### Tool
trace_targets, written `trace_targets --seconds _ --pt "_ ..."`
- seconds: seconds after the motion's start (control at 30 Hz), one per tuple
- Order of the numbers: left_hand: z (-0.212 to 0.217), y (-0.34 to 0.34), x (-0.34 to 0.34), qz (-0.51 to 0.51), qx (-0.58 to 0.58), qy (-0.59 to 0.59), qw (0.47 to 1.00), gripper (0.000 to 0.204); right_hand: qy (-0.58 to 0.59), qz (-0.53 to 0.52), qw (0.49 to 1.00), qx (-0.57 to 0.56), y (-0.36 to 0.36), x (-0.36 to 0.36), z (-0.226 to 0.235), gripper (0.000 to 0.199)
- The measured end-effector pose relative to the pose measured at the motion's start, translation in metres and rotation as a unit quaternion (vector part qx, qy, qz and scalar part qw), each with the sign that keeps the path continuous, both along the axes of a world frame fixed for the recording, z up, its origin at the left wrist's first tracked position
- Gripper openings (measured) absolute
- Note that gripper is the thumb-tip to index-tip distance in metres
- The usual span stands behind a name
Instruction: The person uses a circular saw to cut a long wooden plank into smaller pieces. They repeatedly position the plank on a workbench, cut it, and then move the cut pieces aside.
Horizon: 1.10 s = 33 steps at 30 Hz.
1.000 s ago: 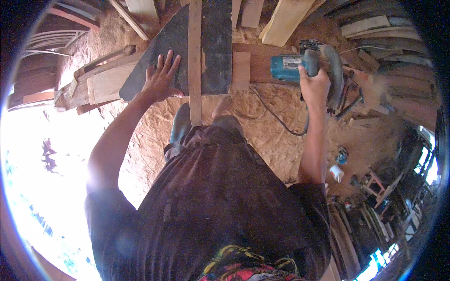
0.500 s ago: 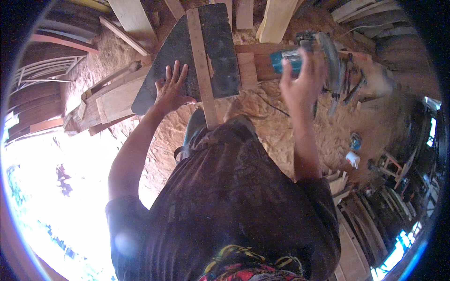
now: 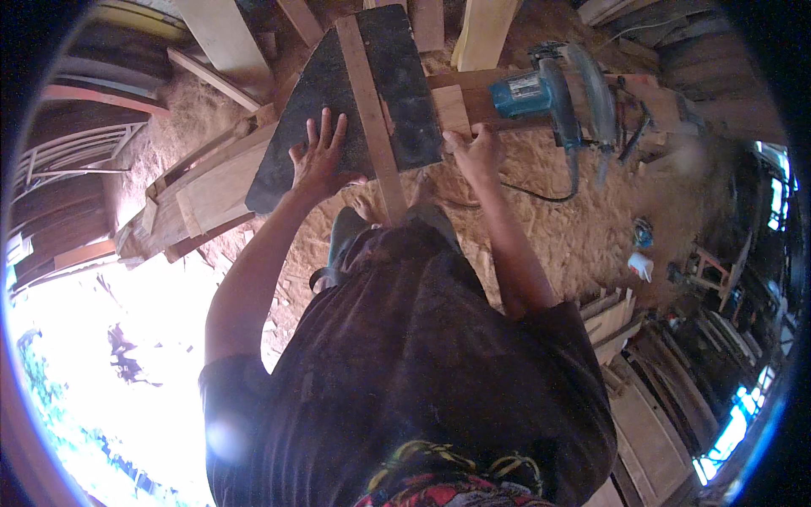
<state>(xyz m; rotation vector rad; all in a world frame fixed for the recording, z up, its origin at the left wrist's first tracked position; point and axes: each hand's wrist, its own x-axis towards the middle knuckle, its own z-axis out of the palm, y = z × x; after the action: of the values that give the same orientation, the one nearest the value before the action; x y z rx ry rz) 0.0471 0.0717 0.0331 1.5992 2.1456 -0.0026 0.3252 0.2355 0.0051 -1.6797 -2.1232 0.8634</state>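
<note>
A dark, flat board (image 3: 291, 148) with a slanted left edge lies in front of me. A narrow wooden strip (image 3: 365, 93) crosses it lengthwise, its near end reaching toward my waist. My left hand (image 3: 319, 165) rests on the board left of the strip, fingers spread, holding nothing. Right of the board, my right hand (image 3: 476, 159) has its fingers closed on the near edge of a small light wood block (image 3: 451, 108). Just beyond that hand sits a teal circular saw (image 3: 522, 95), its dark cord (image 3: 557, 199) trailing toward me.
A long plank (image 3: 228, 165) extends left under the board. Several boards (image 3: 486, 38) stand at the far side. Sawdust and shavings cover the ground (image 3: 541, 241). A white container (image 3: 640, 267) lies at right, near stacked timber (image 3: 667, 372). Bright light floods the lower left.
My right hand has left the circular saw, moving left and nearer to the small wood block, and closed on it. The left hand stays flat on the board, which has shifted slightly in view.
</note>
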Motion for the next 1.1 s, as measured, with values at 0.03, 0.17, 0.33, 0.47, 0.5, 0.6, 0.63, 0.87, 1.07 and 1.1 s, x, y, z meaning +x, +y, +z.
trace_targets --seconds 0.03,0.17,0.33,0.47,0.5,0.6,0.63,0.87,1.07,1.1 --pt "0.000 -0.001 -0.001 0.002 0.002 0.004 1.000 0.143 0.001 0.005 0.997 -0.076 0.011 -0.006 0.021 0.070" --pt "-0.002 -0.002 0.000 0.003 0.005 -0.002 1.000 0.143 -0.088 0.066 0.990 -0.093 0.043 -0.023 0.024 0.089" --pt "-0.004 -0.003 0.002 0.009 0.008 -0.001 1.000 0.142 -0.080 0.075 0.994 0.005 0.042 -0.036 0.021 0.084" --pt "-0.003 0.009 0.004 0.019 0.018 0.007 1.000 0.139 -0.040 0.109 0.989 -0.096 -0.023 -0.124 0.066 0.057" --pt "-0.005 0.001 0.009 0.018 0.022 -0.002 1.000 0.138 -0.087 0.148 0.984 -0.039 -0.041 -0.137 0.059 0.052" --pt "-0.025 -0.003 -0.005 0.013 0.095 -0.005 0.995 0.137 0.073 0.218 0.972 0.035 -0.032 -0.117 0.075 0.049" --pt "-0.026 -0.008 0.002 0.016 0.093 -0.024 0.995 0.137 0.062 0.191 0.980 0.008 -0.020 -0.107 0.073 0.051" --pt "-0.020 -0.004 0.009 0.035 0.106 -0.063 0.992 0.137 0.134 -0.104 0.985 -0.032 -0.007 -0.013 0.068 0.048" --pt "-0.031 -0.012 0.009 0.041 0.095 0.009 0.995 0.104 0.270 0.197 0.930 -0.154 -0.132 -0.191 0.155 0.033" --pt "-0.009 -0.023 0.024 0.059 0.110 0.030 0.992 0.083 0.287 0.365 0.878 -0.114 -0.173 -0.213 0.151 0.037"
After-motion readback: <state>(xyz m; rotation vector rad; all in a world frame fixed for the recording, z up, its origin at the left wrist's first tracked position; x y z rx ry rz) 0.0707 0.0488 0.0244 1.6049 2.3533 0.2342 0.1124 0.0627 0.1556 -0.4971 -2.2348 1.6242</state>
